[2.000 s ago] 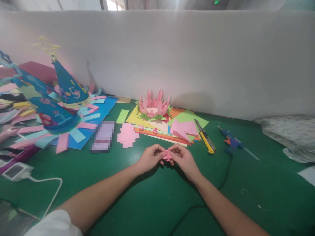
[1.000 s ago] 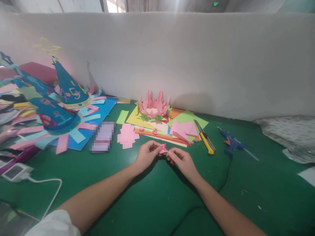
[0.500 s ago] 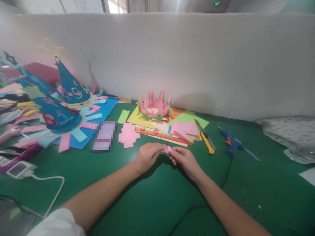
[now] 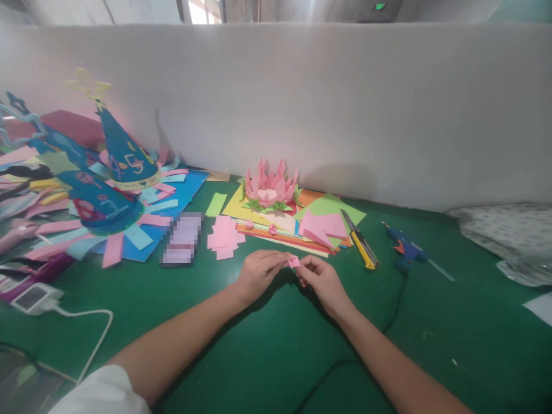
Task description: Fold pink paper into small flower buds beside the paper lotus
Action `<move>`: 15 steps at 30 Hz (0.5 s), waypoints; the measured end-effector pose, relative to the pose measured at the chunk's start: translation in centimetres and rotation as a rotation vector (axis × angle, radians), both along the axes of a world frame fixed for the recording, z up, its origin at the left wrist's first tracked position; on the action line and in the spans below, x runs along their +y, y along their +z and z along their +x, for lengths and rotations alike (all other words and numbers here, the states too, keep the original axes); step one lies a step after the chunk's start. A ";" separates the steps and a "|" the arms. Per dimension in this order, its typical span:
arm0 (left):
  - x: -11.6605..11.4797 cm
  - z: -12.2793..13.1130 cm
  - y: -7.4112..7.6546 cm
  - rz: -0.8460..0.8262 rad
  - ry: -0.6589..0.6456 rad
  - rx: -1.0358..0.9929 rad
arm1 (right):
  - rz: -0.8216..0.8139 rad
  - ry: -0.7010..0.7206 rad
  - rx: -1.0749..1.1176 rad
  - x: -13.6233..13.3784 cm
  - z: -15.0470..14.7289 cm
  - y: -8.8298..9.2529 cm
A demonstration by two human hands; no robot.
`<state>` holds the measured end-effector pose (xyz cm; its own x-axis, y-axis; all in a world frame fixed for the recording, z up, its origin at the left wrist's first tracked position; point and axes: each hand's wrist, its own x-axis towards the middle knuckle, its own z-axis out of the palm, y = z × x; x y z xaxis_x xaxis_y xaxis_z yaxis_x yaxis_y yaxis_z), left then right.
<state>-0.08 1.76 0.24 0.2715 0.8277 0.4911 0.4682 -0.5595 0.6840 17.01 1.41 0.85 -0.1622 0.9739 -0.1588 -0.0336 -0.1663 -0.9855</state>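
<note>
A small folded piece of pink paper [image 4: 294, 261] is pinched between my two hands above the green table. My left hand [image 4: 261, 276] grips its left side, fingers pressed together and pointing right. On the right side, my right hand [image 4: 321, 282] pinches it between thumb and fingers. Just beyond my hands lie two small folded pink paper pieces [image 4: 272, 230] on a stack of coloured paper [image 4: 288, 236]. A pink paper lotus [image 4: 271, 187] with green leaves sits on that stack. Pink paper slips [image 4: 224, 237] lie left of it.
A yellow utility knife [image 4: 362, 244] and a blue glue gun [image 4: 405, 244] with its cord lie to the right. At the left are a phone [image 4: 183, 238], blue paper cone hats [image 4: 125, 149] and a white device [image 4: 37, 298] with a cable. A pale partition [image 4: 366, 103] rises behind.
The fingers of my right hand have shifted slightly on the folded pink paper. My left hand stays almost in place, and the things on the table have not moved.
</note>
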 end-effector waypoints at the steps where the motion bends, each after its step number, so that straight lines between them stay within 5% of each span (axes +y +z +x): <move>1: 0.0 0.1 0.0 -0.011 0.002 -0.022 | 0.023 -0.011 -0.032 -0.1 -0.1 -0.1; 15: 0.3 1.3 0.2 -0.561 0.034 -0.400 | 0.745 0.081 -0.781 -0.9 0.4 0.1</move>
<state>1.20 2.05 0.42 0.1279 0.9909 0.0428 0.1310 -0.0597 0.9896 17.45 0.49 0.98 -0.3409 0.8593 0.3813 0.6315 0.5098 -0.5842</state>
